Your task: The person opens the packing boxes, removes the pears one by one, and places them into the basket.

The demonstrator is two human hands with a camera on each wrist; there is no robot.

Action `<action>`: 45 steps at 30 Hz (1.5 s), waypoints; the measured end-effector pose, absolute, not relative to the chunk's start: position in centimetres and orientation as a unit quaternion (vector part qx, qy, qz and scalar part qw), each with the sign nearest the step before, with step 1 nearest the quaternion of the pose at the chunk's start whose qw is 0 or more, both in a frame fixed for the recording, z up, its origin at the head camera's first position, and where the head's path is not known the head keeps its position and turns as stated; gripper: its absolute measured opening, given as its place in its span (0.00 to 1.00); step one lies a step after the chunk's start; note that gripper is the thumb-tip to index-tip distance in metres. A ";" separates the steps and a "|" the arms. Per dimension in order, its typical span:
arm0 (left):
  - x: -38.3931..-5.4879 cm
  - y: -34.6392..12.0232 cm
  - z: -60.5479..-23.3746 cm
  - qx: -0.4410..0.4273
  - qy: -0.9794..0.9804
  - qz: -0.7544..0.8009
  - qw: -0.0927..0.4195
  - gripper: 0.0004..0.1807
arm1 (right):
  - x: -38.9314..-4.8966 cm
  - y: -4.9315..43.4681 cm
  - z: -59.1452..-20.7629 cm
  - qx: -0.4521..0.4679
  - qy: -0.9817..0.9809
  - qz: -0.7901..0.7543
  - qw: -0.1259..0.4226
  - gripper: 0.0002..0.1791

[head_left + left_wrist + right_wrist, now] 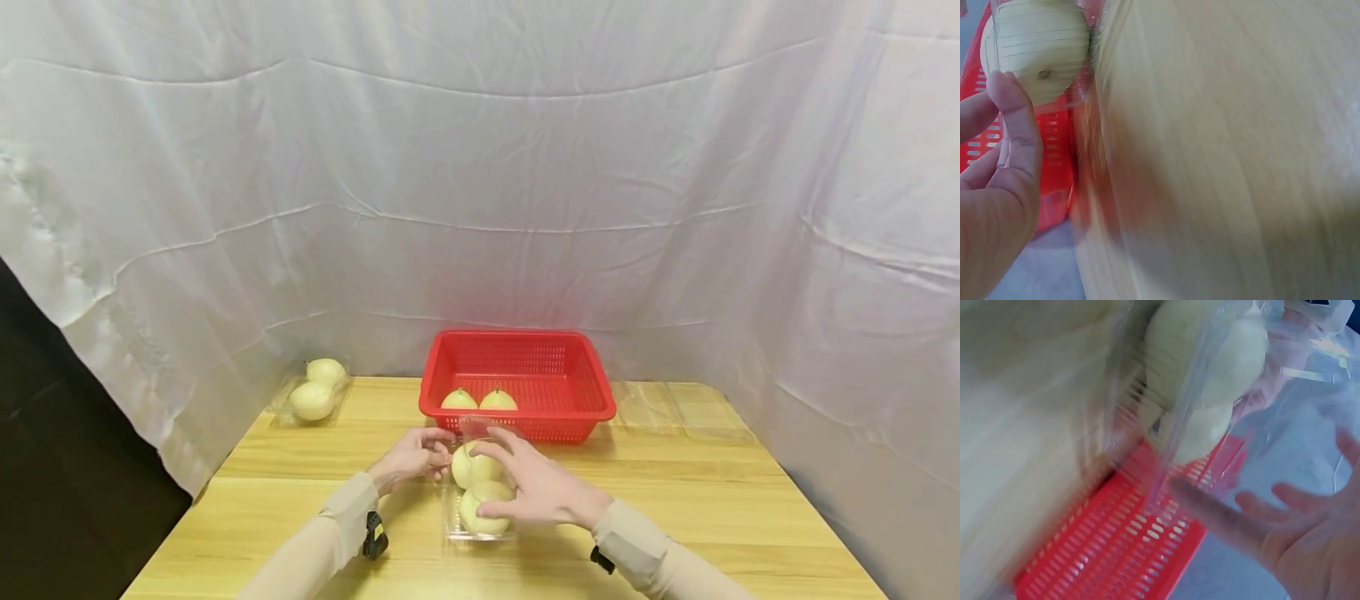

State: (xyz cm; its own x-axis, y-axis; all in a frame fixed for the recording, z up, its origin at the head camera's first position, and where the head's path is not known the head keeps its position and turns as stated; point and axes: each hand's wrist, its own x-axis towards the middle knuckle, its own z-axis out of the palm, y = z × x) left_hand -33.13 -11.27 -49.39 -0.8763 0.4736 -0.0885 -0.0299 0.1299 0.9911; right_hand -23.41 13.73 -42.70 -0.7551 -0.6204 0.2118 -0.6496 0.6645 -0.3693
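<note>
Fingers (pixel 1020 128) at clear pear container (pixel 480 536)

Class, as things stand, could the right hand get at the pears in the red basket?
Probably yes: the right hand is spread open nearby and the red basket has an open top, though its front side partly hides the pears.

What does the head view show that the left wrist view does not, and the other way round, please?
Only the head view: two pears at the far left, two other pears inside the red basket, and flat clear packaging right of it.

Only the left wrist view: a dark round spot on a pear in the clear container.

Both: the left hand at that container's edge, at least one pear in it, the basket and the wooden table.
</note>
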 end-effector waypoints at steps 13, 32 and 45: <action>-33.1 -11.2 -49.4 0.169 0.730 0.635 0.189 0.26 | -22.8 14.3 -42.0 0.325 -0.910 0.241 0.092 0.27; -33.0 -11.1 -49.2 0.174 0.747 0.617 0.177 0.26 | -23.6 19.5 -40.5 0.228 -0.888 0.332 0.221 0.04; -32.7 -10.6 -48.9 0.182 0.747 0.617 0.168 0.27 | -24.5 26.0 -42.2 0.183 -0.909 0.356 0.113 0.07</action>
State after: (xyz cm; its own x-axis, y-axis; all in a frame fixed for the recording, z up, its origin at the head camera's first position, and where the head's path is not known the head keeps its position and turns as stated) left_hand -32.69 -10.58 -48.92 -0.8773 0.4793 -0.0265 0.0648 0.1729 0.9828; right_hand -24.48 25.98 -42.19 -0.9073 -0.2527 0.3361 -0.4138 0.6787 -0.6068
